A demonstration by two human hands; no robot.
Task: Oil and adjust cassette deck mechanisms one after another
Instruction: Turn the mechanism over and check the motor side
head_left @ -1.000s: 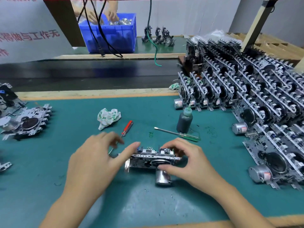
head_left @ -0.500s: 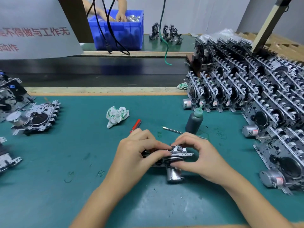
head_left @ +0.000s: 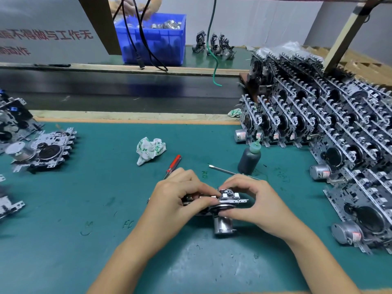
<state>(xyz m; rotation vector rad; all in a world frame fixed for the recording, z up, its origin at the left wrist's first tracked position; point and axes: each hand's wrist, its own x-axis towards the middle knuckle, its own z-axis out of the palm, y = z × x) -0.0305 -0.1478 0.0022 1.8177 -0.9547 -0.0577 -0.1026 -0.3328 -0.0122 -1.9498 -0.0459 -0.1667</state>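
Teal mat [head_left: 63, 240] fills the lower frame, and at the right edge a big stack of cassette mechanisms [head_left: 339, 128] climbs toward the upper right, apparently waiting their turn. Left of centre, another mechanism [head_left: 45, 150] lies flat on the mat. Lower centre is the action: one cassette deck mechanism [head_left: 228, 200] stands on edge on the mat, its silver motor [head_left: 222, 224] pointing toward the viewer.

Judging from this, the step in hand is the adjusting, done by fingertip. To do it well, keep the unit braced against the mat so it cannot rock, work the small parts on top gently, and keep the oil within reach.

Left hand [head_left: 180, 200] curls round the left end of the mechanism, thumb and forefinger pinching along its top edge. Right hand [head_left: 258, 202] arches over the right end, fingers bent onto the top, thumb tucked under by the motor.

Just above the hands sit the dark oil bottle [head_left: 249, 160], a thin metal tool [head_left: 224, 170], a red-handled screwdriver [head_left: 174, 164] and a crumpled rag [head_left: 149, 149].
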